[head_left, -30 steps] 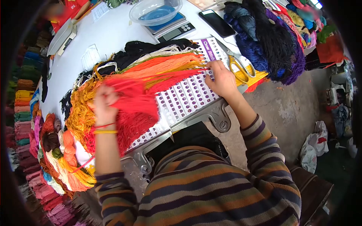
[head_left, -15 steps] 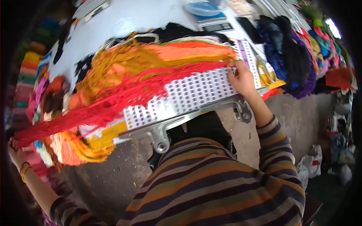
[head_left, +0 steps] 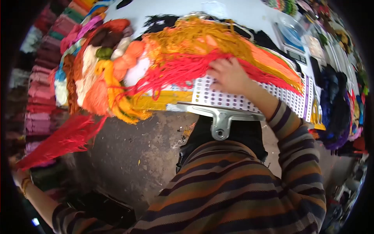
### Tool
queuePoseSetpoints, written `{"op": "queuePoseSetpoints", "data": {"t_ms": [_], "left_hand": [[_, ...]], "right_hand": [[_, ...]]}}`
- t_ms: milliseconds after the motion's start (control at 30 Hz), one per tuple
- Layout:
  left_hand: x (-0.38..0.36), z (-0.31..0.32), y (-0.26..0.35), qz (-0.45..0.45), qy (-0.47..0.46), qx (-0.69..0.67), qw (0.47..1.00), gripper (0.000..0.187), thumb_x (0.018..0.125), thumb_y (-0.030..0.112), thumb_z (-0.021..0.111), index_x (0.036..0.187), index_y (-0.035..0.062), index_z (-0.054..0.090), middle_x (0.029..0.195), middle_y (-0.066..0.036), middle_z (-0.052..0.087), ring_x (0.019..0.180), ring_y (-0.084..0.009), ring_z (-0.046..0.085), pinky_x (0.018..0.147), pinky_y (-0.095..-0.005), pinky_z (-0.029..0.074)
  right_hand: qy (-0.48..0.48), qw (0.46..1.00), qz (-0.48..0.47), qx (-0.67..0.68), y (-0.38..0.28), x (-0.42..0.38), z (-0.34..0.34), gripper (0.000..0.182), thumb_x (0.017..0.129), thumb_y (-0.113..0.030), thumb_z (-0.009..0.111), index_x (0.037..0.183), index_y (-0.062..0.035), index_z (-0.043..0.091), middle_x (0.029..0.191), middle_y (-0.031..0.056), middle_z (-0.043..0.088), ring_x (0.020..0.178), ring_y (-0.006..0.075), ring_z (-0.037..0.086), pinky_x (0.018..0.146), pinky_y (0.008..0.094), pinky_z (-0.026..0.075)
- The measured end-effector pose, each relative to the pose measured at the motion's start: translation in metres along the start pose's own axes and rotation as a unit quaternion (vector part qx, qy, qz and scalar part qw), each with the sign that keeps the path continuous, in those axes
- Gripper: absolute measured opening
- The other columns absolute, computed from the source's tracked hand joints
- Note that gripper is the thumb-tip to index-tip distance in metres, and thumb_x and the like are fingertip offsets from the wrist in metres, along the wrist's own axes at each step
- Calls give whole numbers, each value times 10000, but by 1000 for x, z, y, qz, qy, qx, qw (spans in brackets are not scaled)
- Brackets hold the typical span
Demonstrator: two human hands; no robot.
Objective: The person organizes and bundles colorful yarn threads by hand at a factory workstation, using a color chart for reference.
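At the far left edge, my left hand is closed on one end of a hank of red yarn, which hangs out past the table. My right hand lies over another spread of red yarn, fingers apart and palm down. Under that yarn is a white board with rows of dark holes. A metal bracket-like piece runs along the board's near side. Mustard yarn and orange yarn lie just beyond the red strands.
Heaped skeins cover the table's left part. A digital scale with a clear bowl stands at the back right. Dark yarn and yellow-handled scissors are on the right. Shelves of folded yarn line the left.
My left hand has drawn a red hank off the table, down and to the left. My right hand has gone from a pinch at the yarn's right end to lying spread on the red strands.
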State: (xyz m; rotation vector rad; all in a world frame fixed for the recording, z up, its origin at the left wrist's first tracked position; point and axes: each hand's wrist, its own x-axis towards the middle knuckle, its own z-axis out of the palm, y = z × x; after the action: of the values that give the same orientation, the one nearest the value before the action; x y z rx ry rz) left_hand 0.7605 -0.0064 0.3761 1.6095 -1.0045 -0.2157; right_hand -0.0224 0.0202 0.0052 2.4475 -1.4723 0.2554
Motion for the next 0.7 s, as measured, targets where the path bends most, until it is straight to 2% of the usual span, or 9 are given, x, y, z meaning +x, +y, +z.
{"op": "queuePoseSetpoints", "data": {"t_ms": [33, 133, 167, 200, 267, 367, 500, 600, 700], "left_hand": [[37, -35, -28, 22, 40, -47, 998, 58, 757, 146, 523, 737, 96, 543, 687, -22, 513, 620, -145, 486, 550, -348, 380], [-95, 66, -38, -39, 95, -166, 981, 162, 816, 120, 536, 669, 100, 473, 572, 39, 324, 483, -75, 283, 440, -211, 218], [-82, 50, -85, -123, -78, -269, 952, 174, 821, 121, 518, 654, 93, 478, 558, 34, 321, 478, -76, 283, 442, -208, 225], [-137, 97, -86, -145, -32, -265, 953, 150, 837, 122, 472, 693, 84, 489, 542, 24, 321, 447, -83, 290, 399, -226, 241], [-193, 134, -123, -204, -187, -334, 901, 226, 887, 205, 466, 698, 86, 499, 564, 19, 368, 424, -65, 262, 397, -211, 224], [-267, 191, -149, -351, -211, -420, 810, 251, 904, 231, 466, 705, 83, 501, 608, 2, 454, 431, -61, 285, 366, -200, 219], [-329, 235, -168, -432, -238, -451, 744, 243, 923, 239, 426, 756, 82, 505, 628, 0, 450, 440, -61, 307, 369, -186, 244], [-358, 252, -175, -504, -242, -480, 676, 223, 914, 249, 443, 768, 96, 514, 623, -7, 468, 444, -80, 326, 374, -199, 252], [-372, 260, -166, -513, -257, -519, 634, 220, 922, 240, 427, 791, 79, 499, 646, -21, 465, 456, -86, 336, 388, -201, 272]], "right_hand": [[-12, 1000, -7, -18, 13, 14, 1, 413, 760, -434, 557, 1052, -142, 567, 1114, 49, 526, 1089, 216, 436, 851, 459, 337], [95, 995, 31, 3, 53, 73, -16, 315, 768, -348, 576, 987, -122, 587, 1010, 70, 567, 906, 267, 556, 714, 434, 442], [136, 986, 96, -28, 62, 93, -28, 297, 774, -315, 572, 995, -118, 583, 967, 81, 574, 858, 283, 567, 688, 423, 456], [175, 969, 164, -63, 66, 107, -39, 280, 779, -282, 568, 1003, -113, 580, 925, 92, 581, 809, 299, 577, 661, 412, 470], [175, 972, 147, -53, 47, 125, -55, 273, 784, -269, 562, 1008, -114, 579, 920, 94, 577, 818, 297, 575, 666, 411, 469], [189, 982, -2, 28, -11, 127, -47, 244, 770, -240, 583, 974, -106, 596, 898, 84, 560, 799, 278, 567, 664, 399, 458], [-45, 971, -170, 163, -97, 97, 0, 413, 752, -436, 585, 1058, -159, 578, 1071, 53, 515, 1021, 216, 471, 865, 450, 334], [22, 970, -197, 140, -109, 106, 25, 492, 768, -504, 533, 1126, -167, 549, 1183, 42, 494, 1142, 225, 416, 931, 482, 289], [-179, 982, 46, -35, -56, 166, 9, 418, 772, -389, 522, 1135, -182, 545, 1188, 10, 520, 1128, 193, 440, 910, 520, 309]]}}
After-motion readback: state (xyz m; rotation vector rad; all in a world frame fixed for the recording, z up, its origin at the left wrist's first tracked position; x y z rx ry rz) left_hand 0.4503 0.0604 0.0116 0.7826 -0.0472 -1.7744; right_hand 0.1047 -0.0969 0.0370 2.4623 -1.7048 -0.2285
